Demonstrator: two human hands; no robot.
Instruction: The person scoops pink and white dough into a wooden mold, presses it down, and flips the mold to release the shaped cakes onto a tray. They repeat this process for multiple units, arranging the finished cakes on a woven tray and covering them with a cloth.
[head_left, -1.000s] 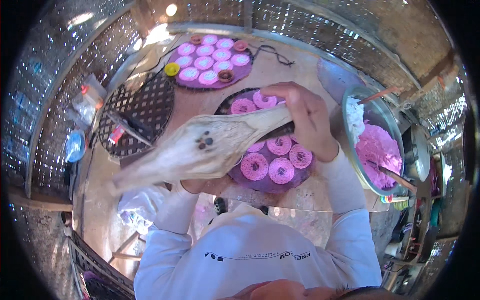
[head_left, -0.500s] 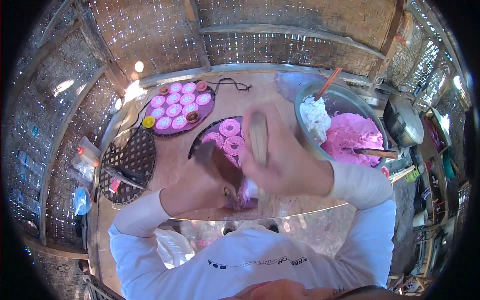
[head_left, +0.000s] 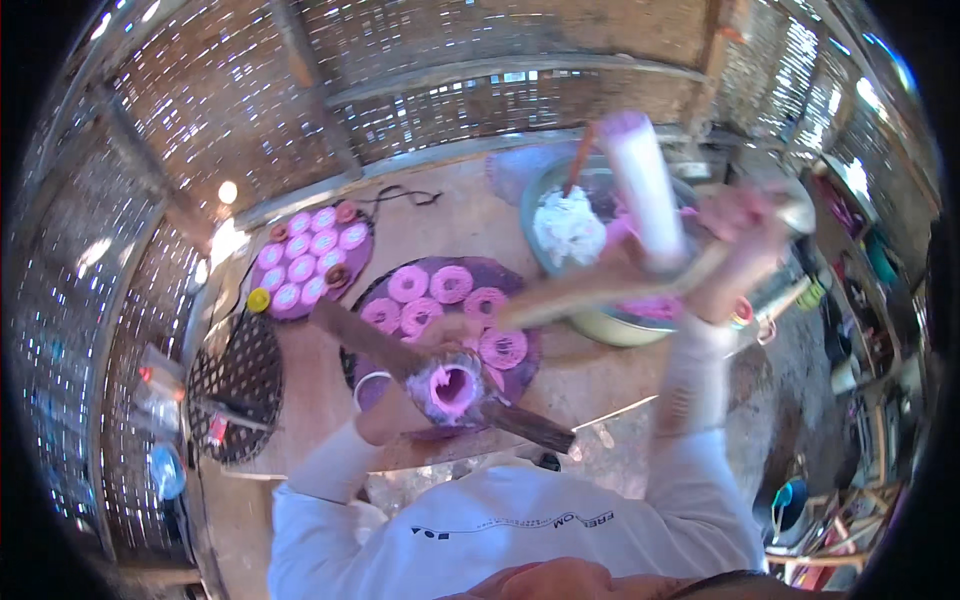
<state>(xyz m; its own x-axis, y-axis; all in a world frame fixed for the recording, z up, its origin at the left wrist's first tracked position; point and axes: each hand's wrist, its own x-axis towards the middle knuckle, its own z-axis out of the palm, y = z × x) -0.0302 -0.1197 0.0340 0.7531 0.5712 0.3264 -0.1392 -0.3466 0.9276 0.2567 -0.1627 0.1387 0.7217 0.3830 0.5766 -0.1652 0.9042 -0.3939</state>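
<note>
My left hand (head_left: 385, 410) is closed around a wooden noodle-style press barrel (head_left: 420, 385), which has two long wooden arms. Its round mouth faces up, with pink dough smeared inside. Beneath and beyond it lies a round purple-covered tray (head_left: 515, 280) bearing several pink stringy dough rings (head_left: 451, 284). My right hand (head_left: 740, 245), blurred by motion, grips the press plunger (head_left: 645, 190), raised to the right. The plunger has a pale wooden crossbar and a white cylinder pointing up, pink at its tip. Behind it stands a large greenish basin (head_left: 535, 205) with white dough (head_left: 567, 228) and pink dough (head_left: 650, 306).
A second round tray (head_left: 345, 270) at the far left holds several pink pieces and small cups. Nearer is a dark openwork woven tray (head_left: 235, 375) with a tool on it. A wooden stick (head_left: 582, 155) leans in the basin. Shelves (head_left: 870, 300) stand at the right.
The plunger has come up out of the barrel and swung right toward the basin in my right hand. The barrel now tilts mouth-up in my left hand. The whole view has shifted.
</note>
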